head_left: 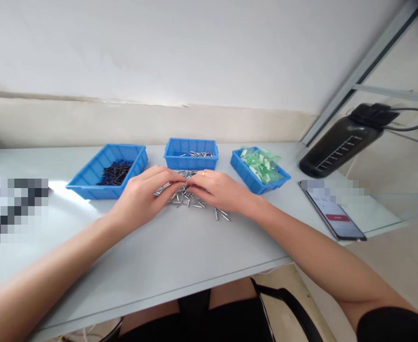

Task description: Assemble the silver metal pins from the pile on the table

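Note:
A loose heap of silver nails (190, 198) lies on the grey table (180, 251), just in front of the middle blue tray. My left hand (142, 194) and my right hand (221, 189) meet over the heap, fingertips pinched together on a few of the nails. A ring shows on a finger of my right hand. Both wrists rest low over the table.
Three blue trays stand in a row at the back: the left tray (87, 178) holds black screws, the middle tray (190, 159) silver nails, the right tray (246, 173) small green bags. A phone (333, 213) lies at the right, beside a black bottle (340, 145).

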Action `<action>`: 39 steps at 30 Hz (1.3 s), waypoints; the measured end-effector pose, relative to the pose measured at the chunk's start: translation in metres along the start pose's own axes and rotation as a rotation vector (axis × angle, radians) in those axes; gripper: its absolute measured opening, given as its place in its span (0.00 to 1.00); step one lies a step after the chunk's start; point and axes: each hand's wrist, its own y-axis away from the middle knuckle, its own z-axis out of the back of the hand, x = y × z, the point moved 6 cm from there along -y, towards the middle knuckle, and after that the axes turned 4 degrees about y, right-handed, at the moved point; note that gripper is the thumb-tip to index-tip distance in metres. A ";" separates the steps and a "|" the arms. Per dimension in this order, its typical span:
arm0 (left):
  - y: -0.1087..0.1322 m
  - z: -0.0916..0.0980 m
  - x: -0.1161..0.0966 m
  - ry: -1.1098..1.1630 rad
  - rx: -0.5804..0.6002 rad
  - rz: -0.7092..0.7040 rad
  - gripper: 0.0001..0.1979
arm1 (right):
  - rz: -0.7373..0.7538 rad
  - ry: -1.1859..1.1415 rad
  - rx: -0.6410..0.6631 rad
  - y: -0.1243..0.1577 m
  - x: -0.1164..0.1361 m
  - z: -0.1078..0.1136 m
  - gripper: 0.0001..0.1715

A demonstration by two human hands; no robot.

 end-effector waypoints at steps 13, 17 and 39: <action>-0.003 0.002 0.009 0.034 -0.026 0.145 0.09 | -0.064 0.031 -0.077 0.002 -0.004 0.007 0.11; -0.003 -0.004 0.013 0.028 0.042 0.133 0.10 | -0.083 -0.044 -0.183 0.004 -0.005 0.015 0.09; -0.002 -0.005 0.007 0.070 0.031 0.060 0.08 | 0.002 -0.086 -0.281 0.006 0.004 0.022 0.10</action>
